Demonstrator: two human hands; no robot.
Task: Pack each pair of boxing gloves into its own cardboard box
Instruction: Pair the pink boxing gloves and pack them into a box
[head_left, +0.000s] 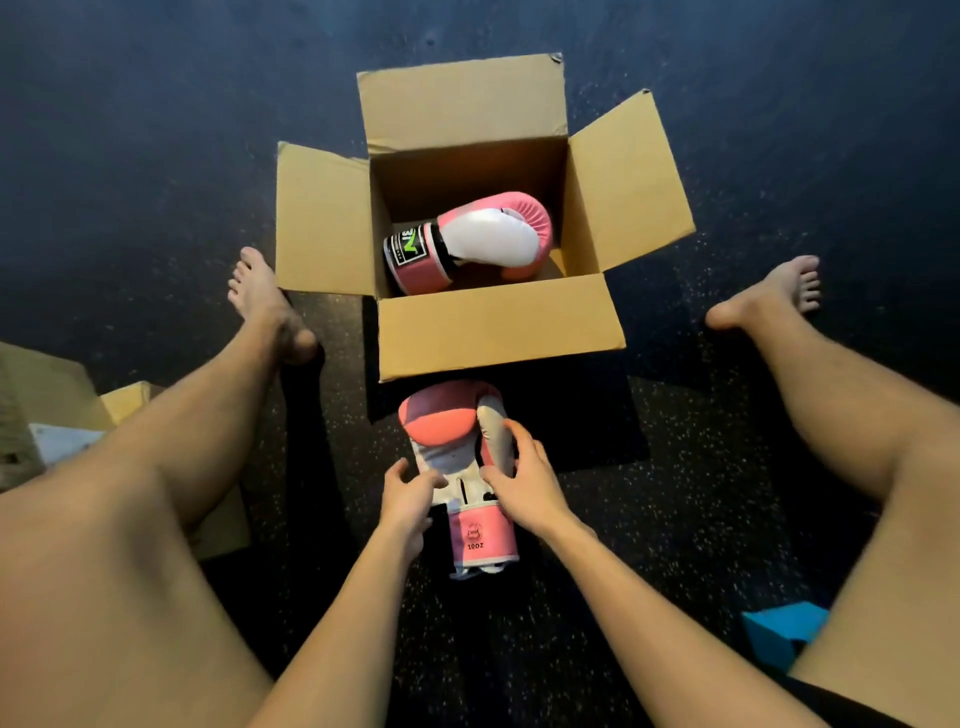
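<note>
Bare legs (171, 441) spread to either side of a dark speckled floor (156, 156), and between them lay the near glove (451, 452), pink, coral and white, palm side up. Its long axis ran straight away from the person: the cuff (482, 538) pointed back toward the body and the padded fist pointed at the cardboard box (498, 322), with its tip just under the lowered front flap. On the pink cuff "10OZ" could be read in black beneath a small round emblem too fine to make out.

The left hand (408, 496) curled its fingers against the glove's left edge at the wrist. The right hand (524, 480) gripped the other side, its fingers wrapped over the glove's thumb and its own thumb on the white palm.

Inside the open box, all four flaps spread, the second glove (483, 236) lay crosswise, cuff to the left and fist to the right. Its black wrist band (413, 248) carried a green and white logo, turned sideways and not legible.

More cardboard (52, 395) sat at the far left, and a blue object (782, 631) showed by the right thigh.
</note>
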